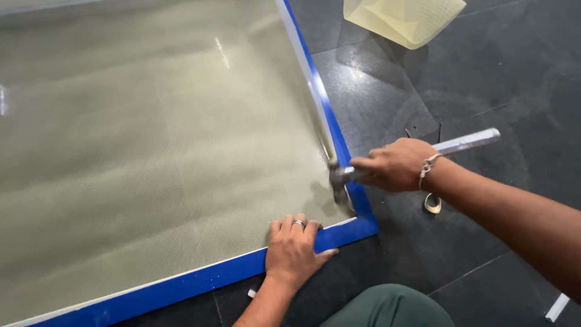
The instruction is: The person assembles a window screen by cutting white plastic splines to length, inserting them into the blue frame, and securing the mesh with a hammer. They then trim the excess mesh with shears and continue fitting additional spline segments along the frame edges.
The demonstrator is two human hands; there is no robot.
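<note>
Pressing flat on the lower edge of the blue frame (200, 281), the left hand (293, 251) pins the frame to the dark floor (484, 79) near its lower-right corner; its fingers lie spread, closed on nothing, with the ringed finger reaching onto the mesh (151, 139). The right hand (393, 165) is wrapped tight round a metal tool (423, 154), whose long handle runs up toward the right of the frame and whose head sits on the frame's right rail, just above the corner. Its grip is full and closed on the handle, close to the head.

To do this well, the tool head should stay square in the channel where mesh meets rail, so the pale strip (315, 91) along that rail seats evenly rather than riding up. Short, controlled pressure would suit better than a long swing, since the left fingers lie near the working point. Holding the frame down beside the corner looks right; keeping the mesh taut and unwrinkled there matters most.

A folded scrap of pale mesh (405, 21) lies apart at the top right, and a small loop (432, 203) on the floor below the right wrist.
</note>
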